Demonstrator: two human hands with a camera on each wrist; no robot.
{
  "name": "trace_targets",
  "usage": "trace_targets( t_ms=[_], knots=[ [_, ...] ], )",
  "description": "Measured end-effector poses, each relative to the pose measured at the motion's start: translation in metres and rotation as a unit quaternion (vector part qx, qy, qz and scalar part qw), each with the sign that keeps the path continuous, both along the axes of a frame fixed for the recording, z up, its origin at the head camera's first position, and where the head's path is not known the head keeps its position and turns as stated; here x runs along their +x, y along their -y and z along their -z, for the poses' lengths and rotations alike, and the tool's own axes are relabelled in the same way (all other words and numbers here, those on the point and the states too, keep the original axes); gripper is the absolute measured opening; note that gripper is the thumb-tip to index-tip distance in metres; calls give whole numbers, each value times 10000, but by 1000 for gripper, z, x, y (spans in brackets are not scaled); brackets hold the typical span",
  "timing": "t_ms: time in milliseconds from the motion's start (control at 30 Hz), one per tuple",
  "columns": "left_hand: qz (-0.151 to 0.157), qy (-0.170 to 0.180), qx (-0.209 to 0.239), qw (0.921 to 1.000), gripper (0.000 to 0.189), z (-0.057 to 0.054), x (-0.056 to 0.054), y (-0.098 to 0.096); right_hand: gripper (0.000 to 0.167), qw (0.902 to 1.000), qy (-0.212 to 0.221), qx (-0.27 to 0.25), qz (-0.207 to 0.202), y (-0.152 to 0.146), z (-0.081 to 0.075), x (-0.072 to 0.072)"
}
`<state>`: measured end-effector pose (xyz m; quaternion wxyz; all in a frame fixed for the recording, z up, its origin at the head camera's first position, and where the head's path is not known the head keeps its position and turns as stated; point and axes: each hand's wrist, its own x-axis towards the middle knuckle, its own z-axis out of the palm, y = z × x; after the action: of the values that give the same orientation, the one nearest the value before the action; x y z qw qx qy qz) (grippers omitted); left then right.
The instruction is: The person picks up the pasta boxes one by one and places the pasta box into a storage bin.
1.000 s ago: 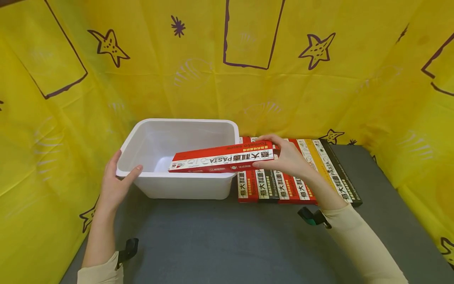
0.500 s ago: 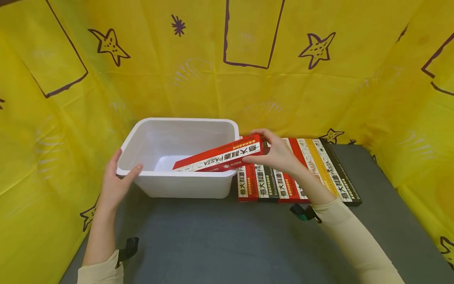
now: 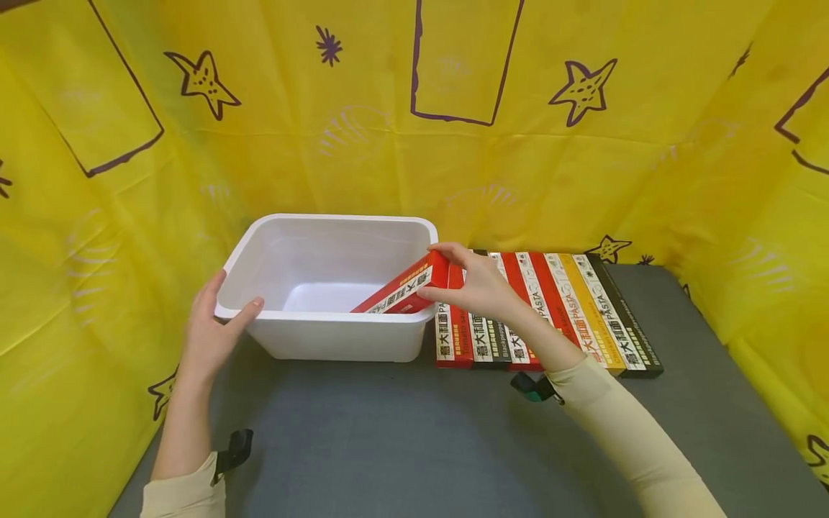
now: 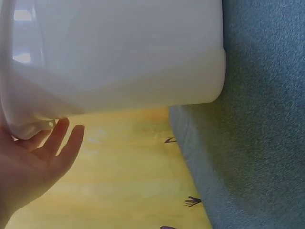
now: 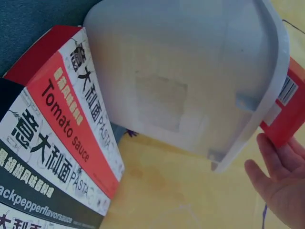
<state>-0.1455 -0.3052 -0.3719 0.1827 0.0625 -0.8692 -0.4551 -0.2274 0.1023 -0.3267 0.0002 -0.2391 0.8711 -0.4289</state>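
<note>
A white plastic bin [image 3: 337, 338] stands on the table, and my left hand [image 3: 216, 327] grips its left rim, thumb over the edge. In the left wrist view the fingers of that left hand [image 4: 45, 157] curl under the rim. My right hand [image 3: 476, 284] pinches the upper end of a red pasta box [image 3: 404, 284] at the bin's right rim. The box slants down to the left, its lower end inside the bin and hidden by the front wall. In the right wrist view the red end of the pasta box [image 5: 290, 107] shows beyond the rim.
Several pasta boxes [image 3: 570, 309] in red, black and yellow lie side by side right of the bin. The dark grey table [image 3: 388, 432] extends in front. Yellow patterned cloth [image 3: 363, 144] hangs behind and at both sides.
My right hand has moved left and tilted the pasta box more steeply, lowering its far end deeper into the bin. The left hand has stayed on the rim.
</note>
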Motion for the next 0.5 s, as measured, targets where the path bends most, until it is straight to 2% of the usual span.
trace_targets(
  t_ms=[267, 400, 500],
  knots=[
    [-34, 25, -937, 9956, 81, -6, -3, 2, 76, 9999, -71, 77, -38, 3, 6, -4],
    [119, 197, -1401, 9899, 85, -13, -7, 1, 75, 9994, -214, 269, -37, 4, 6, -3],
    [209, 403, -1573, 9865, 88, -18, -10, -1, 76, 9989, -306, 348, -82, 6, 7, -2]
  ],
)
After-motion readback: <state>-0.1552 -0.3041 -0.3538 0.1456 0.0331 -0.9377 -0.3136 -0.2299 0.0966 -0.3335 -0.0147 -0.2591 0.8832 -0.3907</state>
